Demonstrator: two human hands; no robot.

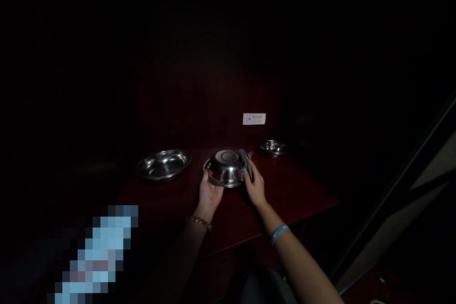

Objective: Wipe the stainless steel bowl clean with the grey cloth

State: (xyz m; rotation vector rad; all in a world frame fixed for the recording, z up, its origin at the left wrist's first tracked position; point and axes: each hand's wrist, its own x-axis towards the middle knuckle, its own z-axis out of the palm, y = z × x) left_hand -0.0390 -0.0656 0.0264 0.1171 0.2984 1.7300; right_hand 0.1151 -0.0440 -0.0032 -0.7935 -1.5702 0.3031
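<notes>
A shiny metal bowl is held upside down over the dark red table, its round base facing up. My left hand grips the bowl's rim from the near left, thumb on the outside and the other fingers hidden beneath. Against the bowl's right side, my right hand presses a grey cloth, fingers closed on it. Whether the bowl touches the tabletop cannot be made out.
On the table, a wide metal dish sits to the left and a smaller metal bowl at the back right. A white power socket is on the wall behind. A pale-framed panel slants along the right; surroundings are very dark.
</notes>
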